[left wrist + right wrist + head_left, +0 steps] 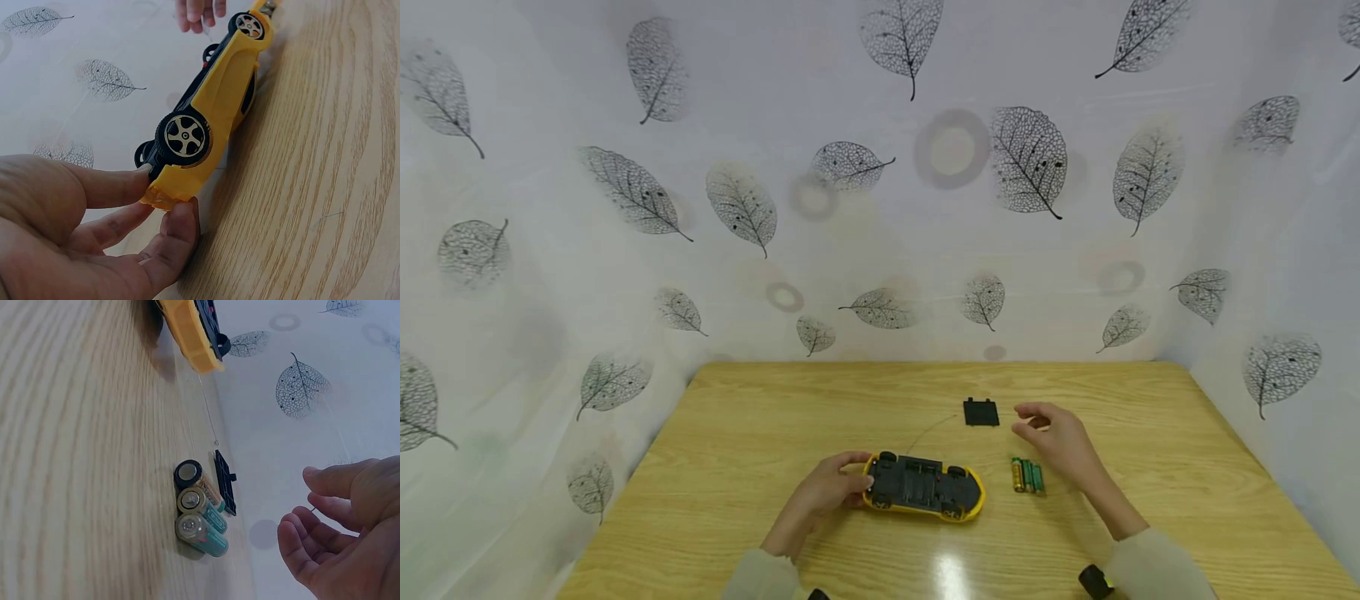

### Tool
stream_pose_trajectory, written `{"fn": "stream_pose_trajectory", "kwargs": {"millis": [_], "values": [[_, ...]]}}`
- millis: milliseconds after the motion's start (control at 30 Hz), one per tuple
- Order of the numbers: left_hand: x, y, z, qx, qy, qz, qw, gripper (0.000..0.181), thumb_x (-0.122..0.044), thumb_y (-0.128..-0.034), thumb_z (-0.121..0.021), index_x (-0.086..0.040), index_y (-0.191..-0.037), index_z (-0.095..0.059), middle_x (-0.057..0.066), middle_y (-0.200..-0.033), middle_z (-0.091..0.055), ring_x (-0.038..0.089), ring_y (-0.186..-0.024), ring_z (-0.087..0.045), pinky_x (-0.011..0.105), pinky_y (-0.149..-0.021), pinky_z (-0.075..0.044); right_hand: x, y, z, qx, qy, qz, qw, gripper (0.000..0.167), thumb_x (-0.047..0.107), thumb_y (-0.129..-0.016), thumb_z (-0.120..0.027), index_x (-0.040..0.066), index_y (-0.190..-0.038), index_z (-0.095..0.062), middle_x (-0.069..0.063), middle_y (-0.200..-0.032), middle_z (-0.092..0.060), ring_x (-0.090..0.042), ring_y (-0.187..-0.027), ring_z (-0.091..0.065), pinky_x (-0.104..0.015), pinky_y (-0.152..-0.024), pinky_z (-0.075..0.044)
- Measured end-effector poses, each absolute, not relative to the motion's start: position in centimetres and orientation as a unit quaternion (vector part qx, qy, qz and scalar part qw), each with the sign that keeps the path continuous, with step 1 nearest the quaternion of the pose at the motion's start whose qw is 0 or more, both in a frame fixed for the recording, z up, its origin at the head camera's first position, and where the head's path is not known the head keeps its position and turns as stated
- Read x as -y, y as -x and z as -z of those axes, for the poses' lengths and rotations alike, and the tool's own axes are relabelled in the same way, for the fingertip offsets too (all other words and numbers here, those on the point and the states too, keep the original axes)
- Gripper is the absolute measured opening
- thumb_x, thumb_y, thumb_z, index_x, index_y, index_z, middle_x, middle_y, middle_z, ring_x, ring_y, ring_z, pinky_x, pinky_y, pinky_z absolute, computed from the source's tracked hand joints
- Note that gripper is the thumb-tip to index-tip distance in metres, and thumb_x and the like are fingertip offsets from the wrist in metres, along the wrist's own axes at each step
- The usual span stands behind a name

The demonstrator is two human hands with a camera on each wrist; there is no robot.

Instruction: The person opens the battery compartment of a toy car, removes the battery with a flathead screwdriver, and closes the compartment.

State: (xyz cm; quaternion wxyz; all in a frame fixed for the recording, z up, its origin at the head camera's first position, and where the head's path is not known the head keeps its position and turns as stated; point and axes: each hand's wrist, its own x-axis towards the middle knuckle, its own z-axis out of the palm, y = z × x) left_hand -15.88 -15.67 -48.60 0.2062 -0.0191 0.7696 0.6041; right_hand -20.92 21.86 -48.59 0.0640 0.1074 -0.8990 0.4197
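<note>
A yellow toy car (922,488) is turned underside up, its black base and open battery compartment facing me. My left hand (831,490) grips its left end, thumb on the base and fingers beneath, as the left wrist view also shows. My right hand (1062,443) hovers over the table to the right, thumb and fingers apart, with nothing visible between them. Just below it lie three AA batteries (201,515) side by side, green and gold. Left of that hand is a black battery cover (981,412) with small tabs, lying flat.
The wood-grain table (760,417) meets a pale curtain with leaf prints (880,217) behind and at both sides. A thin wire antenna (931,428) reaches from the car towards the battery cover.
</note>
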Motion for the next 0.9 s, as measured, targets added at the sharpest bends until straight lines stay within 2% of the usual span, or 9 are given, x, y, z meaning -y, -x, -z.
{"fn": "stream_pose_trajectory", "kwargs": {"millis": [133,500,900], "values": [[15.7,15.8,48.6,-0.770,0.020,-0.603,0.206,0.050,-0.008,-0.0995,-0.067,0.006,-0.145,-0.052,0.013,-0.111,-0.070,0.018,-0.083,-0.065,0.035,-0.076,-0.058,-21.9,21.8,48.9,0.898,-0.114,-0.419,0.065,0.034,0.008,-0.097,-0.073,-0.008,-0.126,-0.067,-0.023,-0.119,-0.069,-0.031,-0.098,-0.066,-0.030,-0.072,-0.055],[15.5,15.5,48.6,-0.767,0.016,-0.607,0.205,0.051,-0.007,-0.0997,-0.066,0.008,-0.146,-0.050,0.013,-0.111,-0.071,0.018,-0.085,-0.065,0.036,-0.077,-0.058,-21.6,23.4,49.5,0.905,-0.125,-0.401,0.063,0.037,0.006,-0.095,-0.073,-0.011,-0.127,-0.065,-0.028,-0.119,-0.067,-0.035,-0.095,-0.066,-0.037,-0.069,-0.055],[15.5,15.6,48.6,-0.771,0.019,-0.603,0.204,0.051,-0.008,-0.0998,-0.066,0.007,-0.146,-0.050,0.013,-0.110,-0.071,0.018,-0.085,-0.065,0.036,-0.077,-0.058,-21.3,24.6,50.5,0.907,-0.105,-0.405,0.037,0.037,0.008,-0.096,-0.073,-0.009,-0.128,-0.065,-0.026,-0.120,-0.067,-0.036,-0.099,-0.065,-0.045,-0.074,-0.057]]}}
